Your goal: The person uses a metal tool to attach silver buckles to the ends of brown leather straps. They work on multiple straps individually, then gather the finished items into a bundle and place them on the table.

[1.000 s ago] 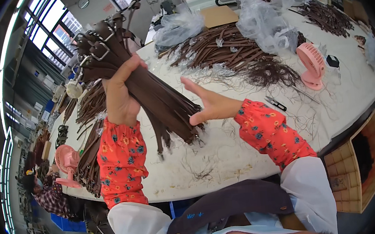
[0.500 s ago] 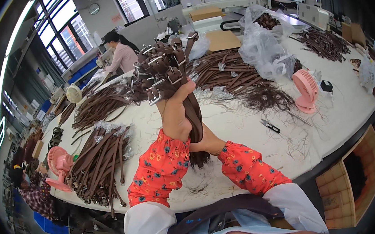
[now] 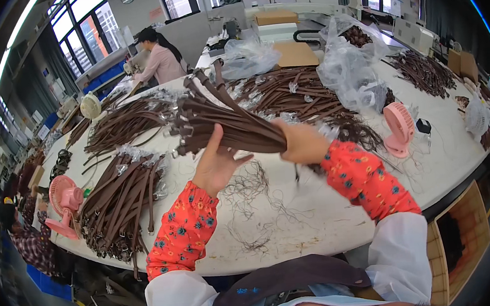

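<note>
My right hand [image 3: 303,142] is closed round one end of a thick bundle of brown buckled straps [image 3: 233,124]. The bundle lies nearly level above the white table, its silvery buckles toward the left. My left hand [image 3: 215,166] is just below the buckle half, fingers spread and thumb raised, not wrapped round it. Whether the thumb touches the straps I cannot tell. Both forearms wear red flowered sleeve covers. Loose dark threads [image 3: 248,182] lie on the tabletop beneath my hands.
Piles of similar straps lie at the left [image 3: 123,206], far left [image 3: 127,126] and beyond the bundle [image 3: 298,92]. Pink fans stand at left [image 3: 64,206] and right [image 3: 397,129]. Clear plastic bags [image 3: 349,72] sit farther back. A person in pink [image 3: 159,61] works beyond.
The bundle has tipped from upright to nearly level, buckles to the left. My left hand has let go and opened below it; my right hand has moved up and right with its end.
</note>
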